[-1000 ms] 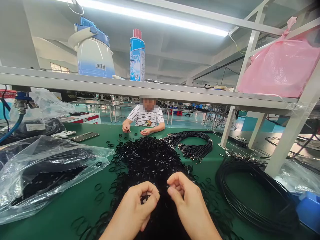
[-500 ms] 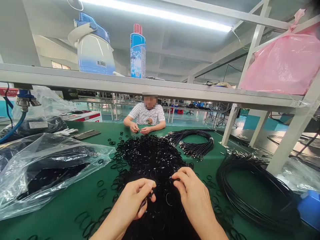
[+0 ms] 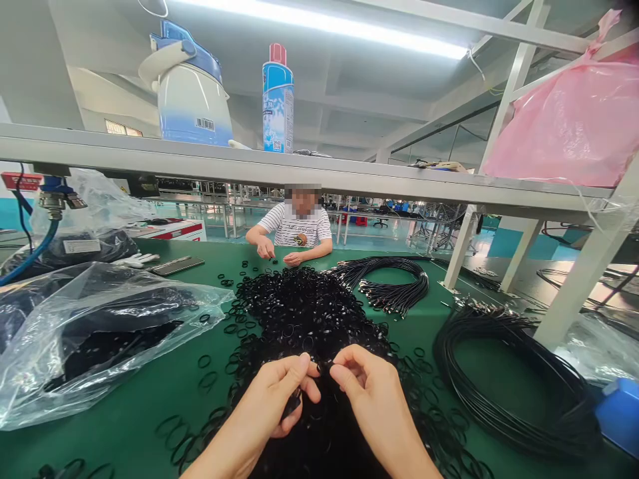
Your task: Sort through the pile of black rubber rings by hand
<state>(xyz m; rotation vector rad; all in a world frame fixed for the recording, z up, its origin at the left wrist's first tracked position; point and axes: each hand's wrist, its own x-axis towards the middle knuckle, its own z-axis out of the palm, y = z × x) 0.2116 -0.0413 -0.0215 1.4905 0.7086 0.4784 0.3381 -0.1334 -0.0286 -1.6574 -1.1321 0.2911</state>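
A large heap of thin black rubber rings point(image 3: 309, 309) covers the middle of the green table point(image 3: 124, 399). My left hand point(image 3: 277, 392) is over the near part of the heap, its fingers curled around a few black rings, with thumb and forefinger closed at the tip. Close beside it, my right hand point(image 3: 369, 389) pinches a small black ring between thumb and fingertips. The two sets of fingertips are nearly touching. Loose rings point(image 3: 207, 379) lie scattered around the heap.
A clear plastic bag point(image 3: 120, 332) of black parts lies left. Cable bundles point(image 3: 394, 286) and a large cable coil point(image 3: 449, 372) lie right. Across the table sits a co-worker point(image 3: 299, 229). Overhead, a shelf point(image 3: 349, 176) carries a jug point(image 3: 194, 100), a spray can point(image 3: 278, 100) and a pink bag point(image 3: 574, 126).
My right hand has moved left and slightly down, bringing its fingertips to those of my left hand. The co-worker's hands have moved apart and lower toward the table.
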